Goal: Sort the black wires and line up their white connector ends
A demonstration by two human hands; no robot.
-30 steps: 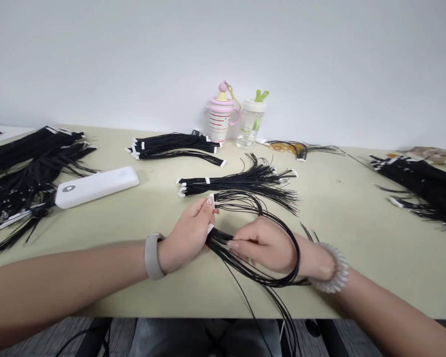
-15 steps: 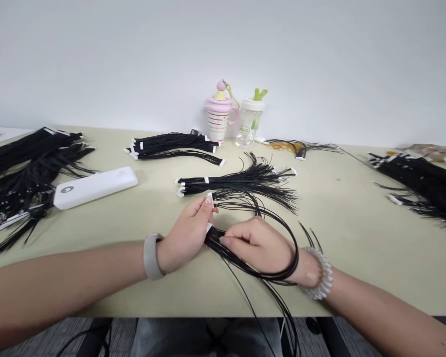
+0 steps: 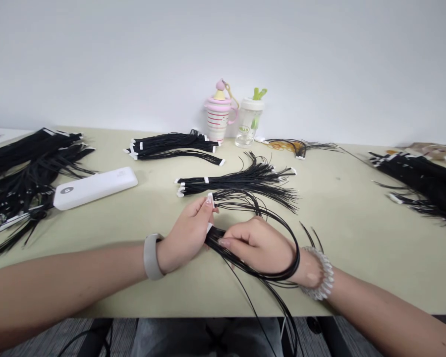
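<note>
My left hand (image 3: pixel 186 235), with a grey band on its wrist, pinches a white-tipped end of a black wire bundle (image 3: pixel 241 263) between its fingers. A white connector (image 3: pixel 210 200) shows at the fingertips. My right hand (image 3: pixel 258 243) closes on the same thin wires just beside the left hand. The wires loop around the right hand's far side, and long strands hang over the table's front edge. A translucent beaded bracelet (image 3: pixel 317 273) sits on the right wrist. Another bundle of black wires (image 3: pixel 238 186) lies just beyond both hands.
A beige table (image 3: pixel 338 238) holds heaps of white-tipped black wires at left and right, with another bundle at back centre. A white power bank (image 3: pixel 94 188) lies left. A striped pink cup (image 3: pixel 218 111) and clear bottle (image 3: pixel 249 121) stand against the wall.
My right hand has slid slightly left along the wires, closer to the left hand, and its bracelet has moved with it. The left hand has hardly moved.
</note>
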